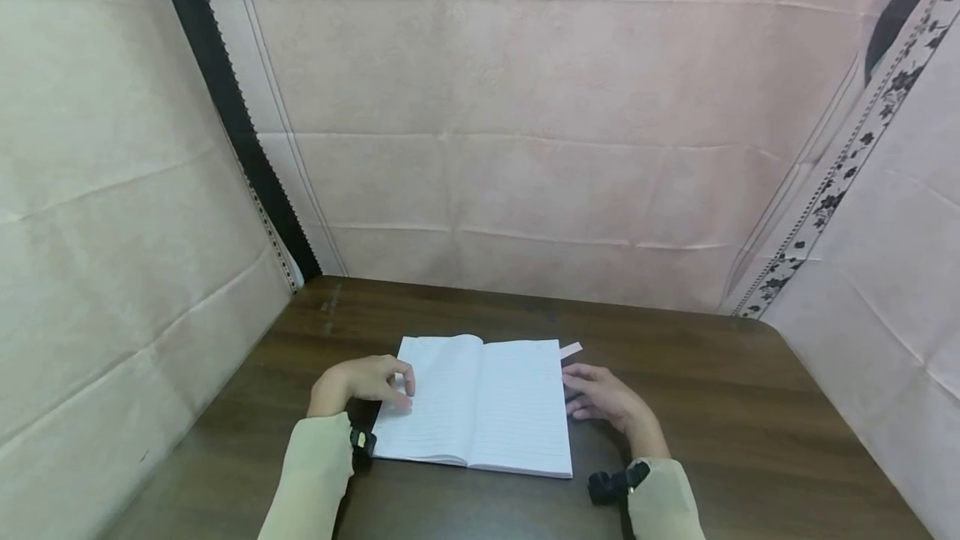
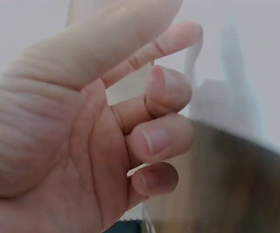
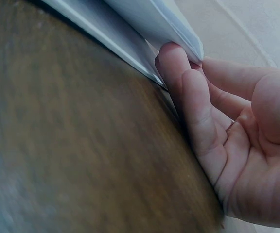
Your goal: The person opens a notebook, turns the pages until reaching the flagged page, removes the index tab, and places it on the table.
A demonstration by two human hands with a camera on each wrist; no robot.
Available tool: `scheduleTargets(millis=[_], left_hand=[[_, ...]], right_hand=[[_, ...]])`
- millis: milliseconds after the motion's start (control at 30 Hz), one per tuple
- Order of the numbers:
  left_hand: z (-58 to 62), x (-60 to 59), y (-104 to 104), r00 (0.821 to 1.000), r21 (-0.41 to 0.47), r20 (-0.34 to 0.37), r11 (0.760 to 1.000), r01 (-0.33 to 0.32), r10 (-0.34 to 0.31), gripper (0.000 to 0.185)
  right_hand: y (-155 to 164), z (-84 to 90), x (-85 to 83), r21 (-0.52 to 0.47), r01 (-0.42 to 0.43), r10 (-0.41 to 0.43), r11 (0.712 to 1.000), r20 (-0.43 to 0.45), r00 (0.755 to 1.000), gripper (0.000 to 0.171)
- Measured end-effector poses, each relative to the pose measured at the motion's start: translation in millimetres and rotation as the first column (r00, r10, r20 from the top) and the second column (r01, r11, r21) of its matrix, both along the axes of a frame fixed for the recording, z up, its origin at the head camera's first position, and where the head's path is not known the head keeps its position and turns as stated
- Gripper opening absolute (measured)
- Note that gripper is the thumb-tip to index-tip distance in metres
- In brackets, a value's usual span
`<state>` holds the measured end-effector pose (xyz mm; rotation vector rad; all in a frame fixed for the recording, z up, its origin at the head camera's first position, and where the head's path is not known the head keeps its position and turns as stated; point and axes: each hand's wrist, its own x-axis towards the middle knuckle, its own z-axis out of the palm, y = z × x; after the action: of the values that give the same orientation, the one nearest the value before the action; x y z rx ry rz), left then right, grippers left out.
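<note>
Lying open and flat near the front edge of the dark wooden table (image 1: pixel 750 407), a lined notebook (image 1: pixel 480 402) shows two white ruled pages, the left one bulging slightly by the spine; a small pale pink tab (image 1: pixel 571 349) sticks out past its far right corner.

The left hand (image 1: pixel 363 383) rests on the outer edge of the left page, its fingers (image 2: pixel 162 141) loosely curled and pressing down on the paper rather than gripping it; seen from the wrist, the fingertips bend inward with nothing held between them. The right hand (image 1: pixel 603 398) lies on the table just beside the right-hand edge of the notebook; its fingers (image 3: pixel 181 82) are nearly straight and relaxed, the tips tucked against the edges of the pages where they lift a little off the cover, touching but not pinching.

Both forearms come in from the near side in pale greenish sleeves (image 1: pixel 315 473), each wrist carrying a black strapped device (image 1: pixel 617 483).

Behind and to either side hang creased pinkish cloth sheets (image 1: pixel 525 148); a dark strip with a patterned border (image 1: pixel 225 107) runs down the left corner, and a floral-printed band (image 1: pixel 847 165) runs down the right.
</note>
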<state>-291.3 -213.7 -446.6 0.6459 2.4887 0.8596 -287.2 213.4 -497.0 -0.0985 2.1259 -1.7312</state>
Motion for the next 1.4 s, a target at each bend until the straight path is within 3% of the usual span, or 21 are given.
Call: scheduleTargets(millis=[167,400,633,1000,1100,1233,1400], left_hand=[[0.0,-1.8,14.1,0.999,0.039,-0.036,0.999,0.021,-0.019,0.020],[0.1,-2.4,39.9,0.988,0.102,-0.085,0.985,0.137,-0.129,0.029],[5.2,1.3,78.9,0.952,0.049,-0.147,0.959,0.278,-0.268,0.036],[7.7,18.9,119.9,0.903,-0.125,-0.229,0.931,0.344,-0.364,0.030],[6.1,26.0,135.8,0.879,-0.184,-0.246,0.910,0.372,-0.409,0.037],[2.0,36.4,155.8,0.821,-0.283,-0.305,0.869,0.405,-0.482,0.055],[-2.0,47.3,172.8,0.763,-0.384,-0.389,0.844,0.376,-0.516,0.072]], right_hand=[[-1.4,-2.6,-1.6,0.004,0.003,-0.003,1.000,0.000,1.000,0.043],[-0.5,-4.0,-2.6,-0.006,-0.026,0.026,1.000,-0.019,0.999,0.042],[0.1,-3.4,-1.4,-0.009,-0.020,0.020,1.000,-0.017,1.000,0.042],[-1.4,-1.2,-0.8,-0.005,-0.009,0.009,1.000,-0.014,1.000,0.041],[-1.6,-0.1,-0.7,-0.001,-0.010,0.010,1.000,-0.020,1.000,0.042],[-1.2,0.1,-0.6,-0.005,-0.013,0.012,1.000,-0.018,1.000,0.042],[0.0,-0.1,-2.2,-0.009,-0.004,0.004,1.000,-0.008,1.000,0.041]])
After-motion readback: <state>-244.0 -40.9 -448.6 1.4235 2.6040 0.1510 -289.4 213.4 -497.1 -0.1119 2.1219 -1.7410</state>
